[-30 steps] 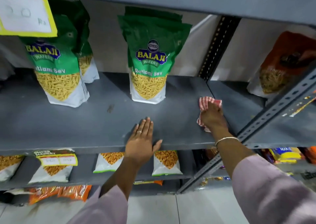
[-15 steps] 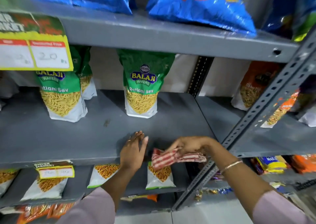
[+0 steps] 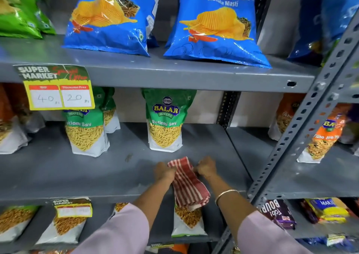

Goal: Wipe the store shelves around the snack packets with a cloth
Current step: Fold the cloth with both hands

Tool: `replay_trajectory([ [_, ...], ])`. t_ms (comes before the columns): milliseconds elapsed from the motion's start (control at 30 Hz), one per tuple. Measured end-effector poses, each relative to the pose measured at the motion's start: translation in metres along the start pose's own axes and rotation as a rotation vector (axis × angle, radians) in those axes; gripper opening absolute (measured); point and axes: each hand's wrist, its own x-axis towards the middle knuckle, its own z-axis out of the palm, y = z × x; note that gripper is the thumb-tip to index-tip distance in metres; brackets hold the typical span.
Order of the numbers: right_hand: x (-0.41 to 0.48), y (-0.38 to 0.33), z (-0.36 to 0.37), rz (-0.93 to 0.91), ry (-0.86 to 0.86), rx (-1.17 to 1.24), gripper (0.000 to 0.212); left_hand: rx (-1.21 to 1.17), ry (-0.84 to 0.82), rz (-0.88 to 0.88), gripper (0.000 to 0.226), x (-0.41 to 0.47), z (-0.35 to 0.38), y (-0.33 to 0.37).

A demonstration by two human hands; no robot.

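Striped woven cloth (image 3: 186, 183) (red-white, folded, limp) pinched by left hand (image 3: 164, 171) and right hand (image 3: 206, 167), both grips clamped on it, draping over grey metal shelf (image 3: 77, 174) edge, before glossy sev packet (image 3: 165, 121).

The person is wearing pale pink sleeves (image 3: 124, 226) on both arms and a thin gold bangle (image 3: 225, 194) on the right wrist.

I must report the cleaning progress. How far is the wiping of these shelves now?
No shelf can be confirmed as finished. In hand: both the left hand and right hand hold the striped cloth over the front of the middle shelf, below the Ratlami Sev packet. A dark mark remains there. The top shelf under the blue crisp bags looks untouched.
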Motion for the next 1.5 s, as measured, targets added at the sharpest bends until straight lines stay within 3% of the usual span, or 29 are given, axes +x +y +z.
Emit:
replay_trajectory([
  [67, -0.001, 0.0, 0.005, 0.057, -0.108, 0.16, 0.034, -0.155, -0.098, -0.109, 0.038, 0.008, 0.007, -0.002],
  [167, 0.008, -0.004, 0.008, 0.05, -0.164, 0.2, 0.031, -0.241, -0.152, -0.146, 0.029, 0.001, 0.0, 0.005],
  [233, 0.003, -0.012, 0.003, 0.033, -0.186, 0.213, 0.033, -0.257, -0.159, -0.111, 0.014, -0.008, -0.013, 0.011],
  [333, -0.015, -0.03, -0.005, -0.011, -0.227, 0.303, 0.04, -0.289, -0.203, -0.02, 0.017, -0.01, -0.031, 0.015],
  [500, -0.051, -0.065, -0.006, -0.14, -0.193, 0.379, 0.032, -0.358, -0.263, 0.108, 0.016, -0.021, -0.082, 0.028],
  [567, -0.076, -0.081, -0.005, -0.152, -0.239, 0.379, 0.026, -0.312, -0.332, 0.174, 0.005, -0.031, -0.115, 0.027],
  [733, -0.145, -0.129, 0.034, -0.227, -0.403, 0.285, 0.006, -0.249, -0.484, 0.271, 0.009, -0.04, -0.223, 0.001],
  [800, -0.171, -0.155, 0.052, -0.247, -0.471, 0.231, 0.016, -0.196, -0.565, 0.28, 0.011, -0.043, -0.269, -0.005],
  [900, -0.216, -0.194, 0.074, -0.308, -0.607, 0.159, 0.01, -0.08, -0.713, 0.302, 0.02, -0.052, -0.34, -0.002],
  [1067, -0.278, -0.266, 0.088, -0.47, -0.704, 0.188, 0.022, 0.008, -0.789, 0.406, 0.022, -0.085, -0.449, 0.027],
  [1167, -0.305, -0.314, 0.079, -0.583, -0.67, 0.2, 0.023, 0.009, -0.712, 0.483, 0.033, -0.099, -0.495, 0.055],
  [1300, -0.314, -0.377, 0.055, -0.689, -0.465, 0.29, 0.017, -0.223, -0.518, 0.54, 0.011, -0.093, -0.524, 0.111],
  [1467, -0.284, -0.429, 0.042, -0.654, -0.171, 0.471, 0.019, -0.324, -0.191, 0.552, 0.021, -0.08, -0.512, 0.169],
  [1500, -0.276, -0.433, 0.043, -0.62, -0.127, 0.492, 0.021, -0.349, -0.144, 0.549, 0.032, -0.067, -0.506, 0.175],
])
